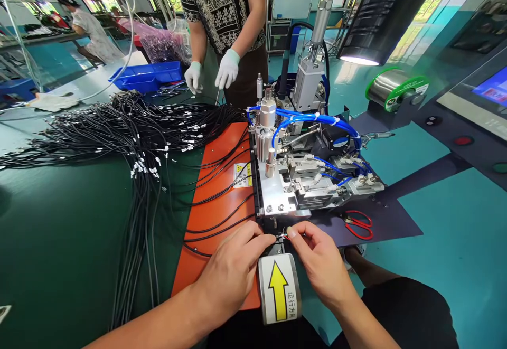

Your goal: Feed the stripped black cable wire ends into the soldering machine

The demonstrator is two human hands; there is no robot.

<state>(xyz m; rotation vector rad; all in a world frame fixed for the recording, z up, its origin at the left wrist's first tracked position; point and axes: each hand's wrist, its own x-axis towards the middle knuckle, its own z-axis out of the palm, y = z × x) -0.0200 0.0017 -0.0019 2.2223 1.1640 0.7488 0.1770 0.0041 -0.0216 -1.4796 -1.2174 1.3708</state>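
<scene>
Nearest of all, just below the fingers, sat a curved white guard (279,288) of glossy sheet, printed with a yellow arrow outlined in black. Above it the left hand (233,270) came in from the lower left, palm down and knuckles raised, on a bare, straight forearm. The right hand (320,262) mirrored it from the lower right, its wrist bent slightly inward. The fingers (268,239) of both hands were pressed together at the tips, pinching a thin wire end (282,237) of red and dark strands between them, right at the front edge of the machine (293,190). That machine, just beyond the fingers, was built of bright machined metal blocks with bolt heads and upright steel cylinders, and glossy blue tubes (312,119) looped over it. Left of the fingers lay a smooth, flat orange mat (214,206), crossed by thin matte black cables (130,143) that fanned out into a thick bundle with small pale tips across the dark green bench (59,233). Near the fingers on the right, red-handled scissors (358,225) lay on a dark sheet. Well beyond and to the right stood a green-flanged spool (396,87) of silvery wire. Far beyond the fingers, a co-worker's white-gloved hands (227,69) hung beside a blue plastic tray (146,74).
</scene>
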